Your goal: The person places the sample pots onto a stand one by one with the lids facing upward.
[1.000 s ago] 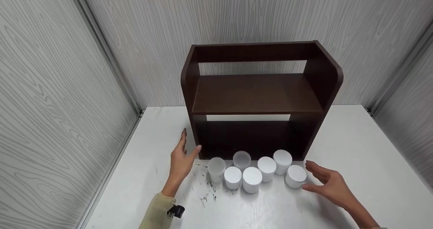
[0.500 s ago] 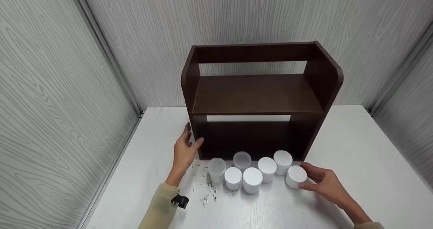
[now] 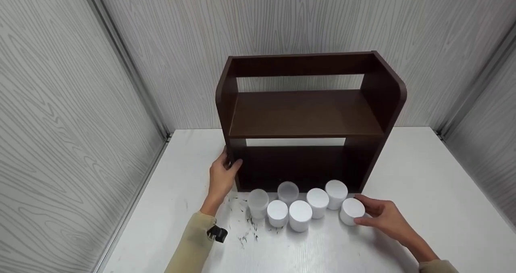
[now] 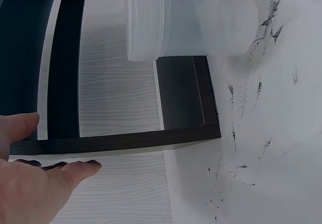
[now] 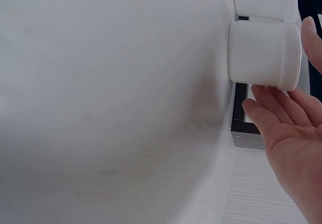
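Note:
My left hand (image 3: 221,178) is at the left side panel of the dark brown shelf (image 3: 306,111). Its thumb lies on the inner side and its fingers along the outer face; in the left wrist view the straight fingers (image 4: 75,171) straddle the panel edge with a gap at the thumb. My right hand (image 3: 385,218) holds the rightmost white lidded jar (image 3: 351,211) on the table, thumb at its front and fingers (image 5: 274,103) curved along its side. Several more white jars (image 3: 300,214) stand to its left. The frosted translucent jar (image 3: 258,204) ends the group on the left.
Another translucent jar (image 3: 288,192) stands close to the shelf's front edge. Dark scuff marks (image 3: 252,224) spot the white table (image 3: 322,253). Grey wood-grain walls (image 3: 177,43) enclose the back and both sides. A black band (image 3: 217,233) is on the left sleeve.
My left hand has moved forward until its thumb and fingers straddle the shelf's side panel. My right hand has moved left and closed around the rightmost jar. The jars stay in place.

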Motion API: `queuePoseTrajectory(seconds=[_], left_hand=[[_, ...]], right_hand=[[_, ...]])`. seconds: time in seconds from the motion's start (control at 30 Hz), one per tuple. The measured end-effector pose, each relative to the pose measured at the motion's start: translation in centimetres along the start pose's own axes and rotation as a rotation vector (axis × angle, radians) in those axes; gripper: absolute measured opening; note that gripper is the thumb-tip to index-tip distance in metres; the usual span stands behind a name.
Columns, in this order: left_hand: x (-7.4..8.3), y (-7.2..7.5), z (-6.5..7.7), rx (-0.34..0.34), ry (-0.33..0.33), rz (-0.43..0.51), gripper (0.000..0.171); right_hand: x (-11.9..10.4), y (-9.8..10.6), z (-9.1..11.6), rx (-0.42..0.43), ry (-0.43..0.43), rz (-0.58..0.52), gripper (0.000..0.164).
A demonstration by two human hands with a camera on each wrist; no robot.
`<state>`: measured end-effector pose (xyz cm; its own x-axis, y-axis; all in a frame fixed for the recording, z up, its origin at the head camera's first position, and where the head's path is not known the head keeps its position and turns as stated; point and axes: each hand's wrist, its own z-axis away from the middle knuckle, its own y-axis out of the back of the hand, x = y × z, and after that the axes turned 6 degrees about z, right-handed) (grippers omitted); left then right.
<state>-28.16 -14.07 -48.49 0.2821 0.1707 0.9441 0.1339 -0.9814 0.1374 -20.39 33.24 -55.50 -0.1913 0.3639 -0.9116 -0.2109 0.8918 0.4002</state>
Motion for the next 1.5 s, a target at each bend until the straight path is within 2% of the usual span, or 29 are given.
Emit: queuePoseTrajectory(seconds=[0.3,0.53,0.83,1.17,1.5], left_hand=[[0.1,-0.2,-0.3,0.009,-0.008,-0.032,0.059],[-0.1,-0.2,-0.6,0.017,-0.002,-0.045,0.047],[0.4,-0.2,-1.0,0.035,-0.006,-0.020,0.048],[0.7,-0.3,-1.1,0.044,0.003,-0.031,0.041],[0.8,-0.5,-1.1,0.034,-0.017,-0.031,0.048]], right_hand=[[0.1,0.1,-0.2,-0.027,0.019,-0.014,0.068],[0.2,0.1,-0.4,-0.026,-0.010,-0.030,0.068],[0.4,0.0,-0.5,-0.033,-0.024,-0.088,0.067],[0.7,-0.1,-0.4,-0.040,0.023,-0.075,0.065],[0.6,0.1,-0.4,-0.033,-0.004,-0.049,0.065]])
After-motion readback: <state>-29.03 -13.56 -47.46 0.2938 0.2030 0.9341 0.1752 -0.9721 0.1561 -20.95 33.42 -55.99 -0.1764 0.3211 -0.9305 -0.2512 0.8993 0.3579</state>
